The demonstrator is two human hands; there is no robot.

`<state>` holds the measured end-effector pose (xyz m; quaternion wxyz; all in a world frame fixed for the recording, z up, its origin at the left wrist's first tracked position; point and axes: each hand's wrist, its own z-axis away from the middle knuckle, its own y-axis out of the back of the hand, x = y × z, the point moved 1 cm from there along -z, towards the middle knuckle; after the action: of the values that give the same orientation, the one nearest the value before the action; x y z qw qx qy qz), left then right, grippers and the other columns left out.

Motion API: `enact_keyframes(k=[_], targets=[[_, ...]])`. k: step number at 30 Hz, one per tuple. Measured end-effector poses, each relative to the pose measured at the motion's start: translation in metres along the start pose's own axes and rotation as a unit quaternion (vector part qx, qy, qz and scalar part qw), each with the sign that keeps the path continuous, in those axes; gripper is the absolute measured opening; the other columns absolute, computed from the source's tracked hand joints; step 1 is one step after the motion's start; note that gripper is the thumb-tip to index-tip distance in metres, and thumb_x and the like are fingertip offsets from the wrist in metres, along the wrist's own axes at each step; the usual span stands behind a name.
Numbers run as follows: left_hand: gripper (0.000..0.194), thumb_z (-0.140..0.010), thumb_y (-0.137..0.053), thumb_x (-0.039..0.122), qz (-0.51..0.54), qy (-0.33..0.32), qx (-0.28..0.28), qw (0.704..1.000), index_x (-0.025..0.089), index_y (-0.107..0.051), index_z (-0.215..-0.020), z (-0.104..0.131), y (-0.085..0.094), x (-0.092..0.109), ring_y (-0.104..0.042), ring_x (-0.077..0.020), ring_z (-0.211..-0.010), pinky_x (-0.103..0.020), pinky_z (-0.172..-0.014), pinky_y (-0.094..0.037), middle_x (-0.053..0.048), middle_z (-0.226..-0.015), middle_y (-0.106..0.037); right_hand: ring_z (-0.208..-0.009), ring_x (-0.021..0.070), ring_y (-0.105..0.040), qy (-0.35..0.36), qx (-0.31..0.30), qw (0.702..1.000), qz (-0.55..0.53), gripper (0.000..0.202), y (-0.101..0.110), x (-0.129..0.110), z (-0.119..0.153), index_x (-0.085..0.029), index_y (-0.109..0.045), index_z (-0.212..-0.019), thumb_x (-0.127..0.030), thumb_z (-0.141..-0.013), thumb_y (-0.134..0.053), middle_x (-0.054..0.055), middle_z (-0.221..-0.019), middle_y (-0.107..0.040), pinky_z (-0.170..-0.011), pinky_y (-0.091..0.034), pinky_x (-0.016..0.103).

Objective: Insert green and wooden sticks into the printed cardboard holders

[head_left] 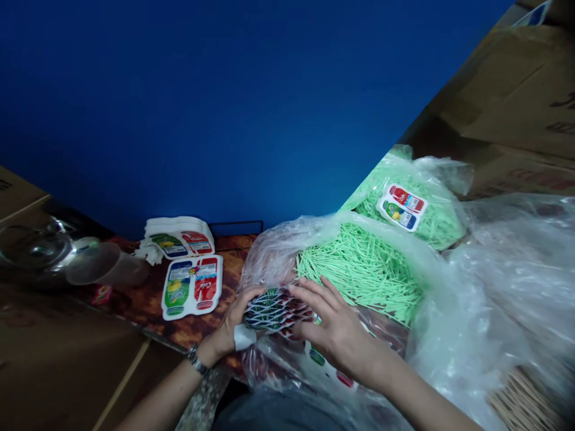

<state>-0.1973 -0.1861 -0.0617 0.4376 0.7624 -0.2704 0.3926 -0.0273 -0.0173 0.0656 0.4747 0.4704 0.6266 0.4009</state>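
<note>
Between my two hands is a stack of thin, bottle-shaped packs (274, 312), seen edge-on with white rims and dark green and red faces. My left hand (240, 308) wraps round its left end, a white patch near the thumb. From the right, my right hand (330, 320) grips the other end, thumb low and fingers over the top. Just beyond it lies an opened clear bag of thin pale-green sticks (359, 269). Partly under my right forearm is another printed pack (330, 365). To the left, a pack with green and red cola labels (193, 287) lies flat on the table.
A pile of similar packs (179, 236) stands by the blue wall (224, 108). A clear plastic cup (103, 263) and a glass lid (36, 245) are at left. Another bag of green sticks (431, 221) bears a pack. Cardboard boxes (516, 108) and clear plastic (485, 311) crowd the right.
</note>
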Motion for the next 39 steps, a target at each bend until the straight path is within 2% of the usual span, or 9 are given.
enact_keyframes(k=[8, 13, 17, 23, 26, 29, 31, 35, 39], targets=[[0.067, -0.071, -0.076, 0.026, 0.007, 0.005, -0.007, 1.000, 0.020, -0.046, -0.131, -0.002, 0.002, 0.004, -0.059, -0.0309, -0.115, -0.048, -0.100, -0.046, -0.014, -0.125, -0.060, -0.127, 0.0321, -0.044, 0.068, -0.019, 0.992, 0.105, 0.017, -0.001, -0.008, -0.016, -0.021, -0.071, -0.090, -0.019, -0.090, -0.054, 0.009, -0.133, -0.056, -0.108, -0.024, 0.067], [0.069, -0.072, -0.076, 0.025, 0.001, -0.012, -0.007, 1.000, 0.022, -0.043, -0.133, 0.000, 0.000, -0.001, -0.057, -0.0304, -0.117, -0.046, -0.100, -0.046, -0.013, -0.127, -0.058, -0.132, 0.0312, -0.038, 0.130, -0.055, 0.979, 0.148, 0.023, -0.001, -0.013, -0.021, -0.017, -0.071, -0.097, -0.021, -0.093, -0.049, 0.011, -0.139, -0.051, -0.113, -0.019, 0.063], [0.069, -0.073, -0.074, 0.023, 0.009, -0.016, -0.012, 1.000, 0.022, -0.041, -0.133, 0.001, 0.000, -0.003, -0.057, -0.0303, -0.117, -0.046, -0.100, -0.047, -0.014, -0.127, -0.058, -0.137, 0.0305, -0.033, 0.131, -0.072, 0.979, 0.141, 0.023, -0.005, -0.011, -0.022, -0.016, -0.071, -0.099, -0.021, -0.092, -0.050, 0.011, -0.144, -0.045, -0.114, -0.018, 0.062], [0.070, -0.071, -0.076, 0.023, 0.001, -0.002, 0.000, 1.000, 0.022, -0.043, -0.132, 0.001, 0.000, -0.002, -0.058, -0.0309, -0.116, -0.047, -0.100, -0.047, -0.013, -0.127, -0.059, -0.138, 0.0283, -0.032, 0.121, -0.066, 0.984, 0.115, 0.023, -0.010, -0.009, -0.015, -0.014, -0.067, -0.104, -0.019, -0.090, -0.049, 0.013, -0.148, -0.040, -0.113, -0.026, 0.058], [0.068, -0.070, -0.076, 0.022, -0.002, 0.014, 0.004, 1.000, 0.022, -0.045, -0.131, 0.000, 0.001, 0.000, -0.060, -0.0302, -0.114, -0.047, -0.099, -0.048, -0.013, -0.126, -0.061, -0.136, 0.0282, -0.037, 0.055, -0.019, 0.994, 0.092, 0.018, 0.007, 0.002, -0.007, -0.019, -0.065, -0.091, -0.017, -0.091, -0.048, 0.010, -0.147, -0.042, -0.110, -0.032, 0.057], [0.067, -0.070, -0.075, 0.021, -0.003, 0.024, 0.010, 1.000, 0.020, -0.046, -0.130, -0.001, 0.001, 0.002, -0.061, -0.0302, -0.113, -0.047, -0.098, -0.049, -0.014, -0.124, -0.062, -0.127, 0.0280, -0.048, -0.079, 0.060, 0.994, 0.036, 0.019, 0.031, 0.023, 0.002, -0.020, -0.061, -0.083, -0.019, -0.093, -0.045, 0.013, -0.138, -0.051, -0.102, -0.043, 0.051], [0.066, -0.071, -0.074, 0.020, -0.004, 0.022, 0.019, 1.000, 0.020, -0.047, -0.130, 0.000, 0.000, 0.001, -0.061, -0.0307, -0.113, -0.048, -0.097, -0.050, -0.014, -0.124, -0.062, -0.120, 0.0264, -0.054, -0.160, 0.084, 0.983, -0.034, 0.021, 0.040, 0.036, 0.008, -0.021, -0.059, -0.083, -0.024, -0.095, -0.042, 0.013, -0.127, -0.059, -0.093, -0.050, 0.044], [0.068, -0.071, -0.074, 0.021, -0.017, 0.023, 0.021, 0.999, 0.023, -0.045, -0.132, 0.004, -0.004, -0.009, -0.062, -0.0306, -0.112, -0.048, -0.096, -0.051, -0.013, -0.126, -0.061, -0.110, 0.0229, -0.061, -0.257, 0.092, 0.948, -0.166, 0.028, 0.035, 0.052, 0.009, -0.021, -0.059, -0.079, -0.031, -0.097, -0.039, 0.010, -0.110, -0.066, -0.085, -0.052, 0.035], [0.070, -0.070, -0.075, 0.018, -0.028, 0.014, 0.029, 0.999, 0.023, -0.043, -0.132, 0.006, -0.006, -0.010, -0.060, -0.0308, -0.114, -0.049, -0.098, -0.049, -0.014, -0.126, -0.060, -0.095, 0.0205, -0.065, -0.280, 0.125, 0.926, -0.222, 0.032, 0.021, 0.059, -0.015, -0.020, -0.059, -0.078, -0.037, -0.096, -0.039, 0.008, -0.103, -0.067, -0.080, -0.050, 0.032]])
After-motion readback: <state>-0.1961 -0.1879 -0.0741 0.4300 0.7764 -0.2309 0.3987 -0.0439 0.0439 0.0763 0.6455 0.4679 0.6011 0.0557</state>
